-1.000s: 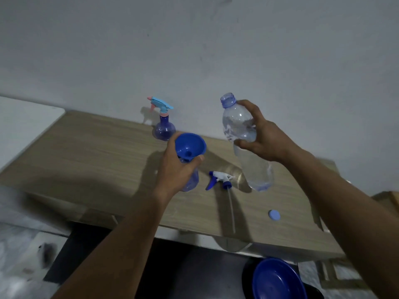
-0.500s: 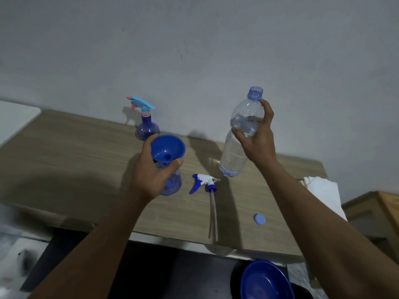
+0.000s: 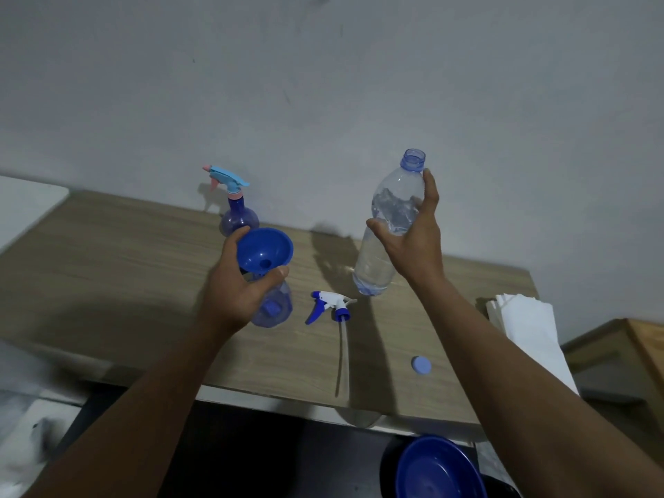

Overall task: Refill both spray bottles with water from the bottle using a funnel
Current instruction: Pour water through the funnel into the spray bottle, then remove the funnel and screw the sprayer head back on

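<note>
Water bottle (image 3: 381, 253): uncapped, near upright, clasped round its upper body by right hand (image 3: 413, 242).
Open spray bottle (image 3: 273, 307): on table (image 3: 107, 274), gripped at neck by left hand (image 3: 233, 292).
Funnel (image 3: 264, 251): seated in that neck.
Pour: not begun; next, tipping bottle mouth over funnel bowl.

Blue funnel (image 3: 265, 251) sits in the neck of the open spray bottle (image 3: 275, 309), a round clear-blue one on the tabletop (image 3: 125, 274), gripped by my left hand (image 3: 233, 292). Clear water bottle (image 3: 388, 228), uncapped, part full, leaning slightly, is held in my right hand (image 3: 413, 242). Second spray bottle (image 3: 238, 217), with a light-blue and pink trigger, stands at the back; the white-and-blue trigger head (image 3: 328, 305) with its tube lies beside the open one, and the blue cap (image 3: 421, 364) lies nearer the front edge.
</note>
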The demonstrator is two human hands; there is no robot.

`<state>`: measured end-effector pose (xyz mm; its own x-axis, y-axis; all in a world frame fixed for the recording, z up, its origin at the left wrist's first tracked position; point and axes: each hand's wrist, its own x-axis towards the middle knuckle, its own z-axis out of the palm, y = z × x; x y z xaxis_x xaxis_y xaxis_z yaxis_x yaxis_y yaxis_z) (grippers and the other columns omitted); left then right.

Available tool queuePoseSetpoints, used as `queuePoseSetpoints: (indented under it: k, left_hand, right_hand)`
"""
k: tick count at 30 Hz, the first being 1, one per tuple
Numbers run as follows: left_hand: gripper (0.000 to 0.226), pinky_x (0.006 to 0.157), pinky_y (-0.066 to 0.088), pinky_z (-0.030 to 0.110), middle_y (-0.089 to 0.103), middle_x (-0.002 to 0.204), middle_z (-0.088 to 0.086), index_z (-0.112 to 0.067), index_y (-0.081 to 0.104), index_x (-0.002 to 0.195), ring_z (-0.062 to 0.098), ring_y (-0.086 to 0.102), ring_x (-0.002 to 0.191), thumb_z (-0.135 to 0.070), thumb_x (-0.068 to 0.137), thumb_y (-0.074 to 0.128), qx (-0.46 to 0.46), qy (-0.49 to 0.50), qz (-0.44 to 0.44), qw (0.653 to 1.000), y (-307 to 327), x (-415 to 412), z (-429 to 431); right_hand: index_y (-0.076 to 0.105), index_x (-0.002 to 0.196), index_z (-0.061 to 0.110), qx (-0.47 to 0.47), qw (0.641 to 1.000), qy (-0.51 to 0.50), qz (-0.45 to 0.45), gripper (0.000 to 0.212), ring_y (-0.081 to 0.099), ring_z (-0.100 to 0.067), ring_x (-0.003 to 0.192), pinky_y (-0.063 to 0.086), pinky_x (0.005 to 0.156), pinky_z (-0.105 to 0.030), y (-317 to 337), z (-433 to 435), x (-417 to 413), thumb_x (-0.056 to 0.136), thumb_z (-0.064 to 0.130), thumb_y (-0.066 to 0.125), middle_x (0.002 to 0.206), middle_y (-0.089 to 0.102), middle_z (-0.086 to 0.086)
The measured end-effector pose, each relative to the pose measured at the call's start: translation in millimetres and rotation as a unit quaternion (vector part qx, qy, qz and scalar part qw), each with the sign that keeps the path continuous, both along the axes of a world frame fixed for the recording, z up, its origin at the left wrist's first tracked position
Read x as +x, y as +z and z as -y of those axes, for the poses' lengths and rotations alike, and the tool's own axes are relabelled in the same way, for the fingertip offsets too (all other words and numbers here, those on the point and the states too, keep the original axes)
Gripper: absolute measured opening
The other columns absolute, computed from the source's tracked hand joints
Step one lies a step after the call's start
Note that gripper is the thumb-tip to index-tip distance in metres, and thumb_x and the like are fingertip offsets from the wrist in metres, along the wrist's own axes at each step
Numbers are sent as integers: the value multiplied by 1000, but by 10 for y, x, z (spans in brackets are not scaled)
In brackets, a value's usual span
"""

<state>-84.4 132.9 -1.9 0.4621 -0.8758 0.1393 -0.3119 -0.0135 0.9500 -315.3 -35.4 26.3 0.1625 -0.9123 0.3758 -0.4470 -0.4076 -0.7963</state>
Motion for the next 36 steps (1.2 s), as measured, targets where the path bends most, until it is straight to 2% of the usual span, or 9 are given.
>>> queuePoseSetpoints:
  k: [11, 16, 18, 20, 22, 28, 31, 33, 36]
  left_hand:
    - [84, 102, 47, 36, 57, 132, -10, -32, 31, 150, 10, 56, 119, -29, 82, 79, 35, -12, -15, 999, 10, 2, -7]
    - [93, 69, 46, 4, 47, 144, -2, -35, 20, 153, 26, 58, 118, -28, 82, 79, 40, -3, -14, 999, 34, -9, -24]
    - [95, 85, 49, 19, 47, 145, -2, -34, 18, 154, 26, 56, 122, -32, 81, 78, 39, -7, -4, 999, 34, 5, -50]
    - [96, 95, 45, 34, 48, 144, -4, -34, 15, 155, 22, 52, 127, -33, 81, 77, 43, -17, -4, 999, 59, 1, -73]
    - [101, 92, 41, 31, 50, 141, -8, -34, 12, 155, 16, 52, 124, -30, 80, 79, 44, -24, -22, 998, 77, -4, -79]
    - [124, 102, 42, 38, 49, 143, -5, -34, 4, 157, 12, 49, 128, -27, 68, 90, 71, -32, -59, 995, -35, 65, -134]
    - [112, 87, 50, 20, 57, 130, -12, -31, 19, 154, 2, 58, 114, -21, 68, 90, 75, -45, -66, 994, -168, 126, -109]
    - [74, 72, 50, 10, 64, 112, -13, -27, 48, 134, 2, 64, 103, -15, 71, 86, 96, -49, -69, 992, -316, 165, -52]
    - [42, 74, 53, 25, 64, 90, -16, -36, 56, 93, 11, 67, 90, -6, 75, 79, 131, -35, -66, 989, -512, 222, -3]
  right_hand:
    - [1, 160, 30, -30, 997, -50, -41, 117, 31, -14, 145, 33, 102, -24, 331, -363, -107, 79, 48, 82, 165, 17, 3]
    - [10, 160, 23, -78, 992, -79, -52, 101, 26, 3, 133, 27, 104, -16, 486, -712, -10, 87, 48, 74, 157, 27, 1]
    - [18, 158, 15, -130, 986, -89, -50, 91, 30, 0, 128, 28, 102, -12, 521, -881, 118, 89, 41, 72, 147, 34, 2]
    - [25, 155, 9, -175, 980, -85, -45, 83, 39, -12, 127, 38, 105, -25, 541, -1038, 285, 90, 35, 71, 143, 39, -3]
    - [28, 153, 8, -178, 981, -55, -56, 79, 45, -22, 129, 43, 107, -40, 539, -1160, 478, 91, 33, 70, 144, 42, -9]
    - [9, 160, 28, 23, 960, 86, -266, 95, 48, -26, 133, 49, 103, -44, 447, -1234, 1062, 88, 60, 63, 157, 30, -7]
    - [4, 161, 25, 96, 930, 129, -331, 105, 46, -28, 135, 45, 100, -37, 353, -1158, 1247, 85, 66, 64, 158, 32, -8]
    - [11, 160, 20, 90, 915, 133, -369, 104, 50, -27, 128, 42, 89, -32, 302, -1111, 1321, 84, 67, 64, 151, 42, -8]
    - [33, 151, 17, 75, 912, 127, -383, 92, 57, -25, 111, 47, 84, -31, 275, -1068, 1395, 81, 68, 65, 134, 52, -7]
